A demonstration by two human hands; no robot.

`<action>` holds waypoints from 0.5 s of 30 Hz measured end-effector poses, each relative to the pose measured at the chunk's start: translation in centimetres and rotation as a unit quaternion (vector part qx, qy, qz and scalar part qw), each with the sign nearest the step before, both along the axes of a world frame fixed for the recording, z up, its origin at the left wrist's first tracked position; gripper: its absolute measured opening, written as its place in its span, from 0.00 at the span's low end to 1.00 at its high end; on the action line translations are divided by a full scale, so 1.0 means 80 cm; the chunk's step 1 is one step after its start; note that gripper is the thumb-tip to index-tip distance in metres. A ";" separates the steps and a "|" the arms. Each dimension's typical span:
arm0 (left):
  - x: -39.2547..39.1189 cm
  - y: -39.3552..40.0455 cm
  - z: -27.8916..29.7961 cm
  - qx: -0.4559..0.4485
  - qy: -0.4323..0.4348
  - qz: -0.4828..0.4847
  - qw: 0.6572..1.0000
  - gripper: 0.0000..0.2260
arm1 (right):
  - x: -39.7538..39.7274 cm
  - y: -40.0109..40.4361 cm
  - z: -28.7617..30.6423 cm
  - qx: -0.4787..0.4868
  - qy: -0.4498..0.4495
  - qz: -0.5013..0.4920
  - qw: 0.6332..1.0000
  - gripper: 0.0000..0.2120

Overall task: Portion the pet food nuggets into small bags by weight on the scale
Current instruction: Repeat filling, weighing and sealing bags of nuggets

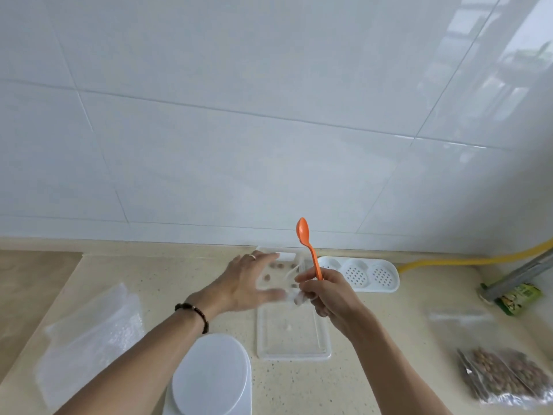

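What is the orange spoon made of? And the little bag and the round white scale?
The orange spoon looks like plastic: one bright, even colour with a smooth, slightly shiny bowl. The small bag seems thin clear plastic film; nuggets show through it. The white scale looks like matte plastic, though a coated top cannot be ruled out.

Glossy wall tiles (239,130); speckled stone countertop (374,324); orange plastic spoon (309,250).

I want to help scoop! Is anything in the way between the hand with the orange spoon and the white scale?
Nothing solid seems to block it. The right hand holds the spoon upright, above the clear tray. The scale sits nearer and to the left, with only bare counter between. The left arm crosses just left of the scale.
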State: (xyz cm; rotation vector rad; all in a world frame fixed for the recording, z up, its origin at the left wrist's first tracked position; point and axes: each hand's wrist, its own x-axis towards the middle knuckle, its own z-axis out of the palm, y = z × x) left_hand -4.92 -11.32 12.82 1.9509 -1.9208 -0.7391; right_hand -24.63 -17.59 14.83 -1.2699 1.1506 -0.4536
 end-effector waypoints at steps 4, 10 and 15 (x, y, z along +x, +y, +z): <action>-0.025 -0.007 -0.009 -0.012 0.025 -0.048 0.998 0.57 | 0.004 -0.008 -0.001 0.000 0.010 0.030 0.999 0.07; -0.026 -0.021 -0.017 -0.114 0.075 0.000 0.991 0.42 | -0.004 -0.026 0.000 -0.033 0.040 0.055 0.997 0.09; -0.012 -0.035 -0.032 -0.145 -0.043 0.070 0.986 0.39 | -0.017 -0.048 0.000 -0.099 0.100 -0.028 0.990 0.13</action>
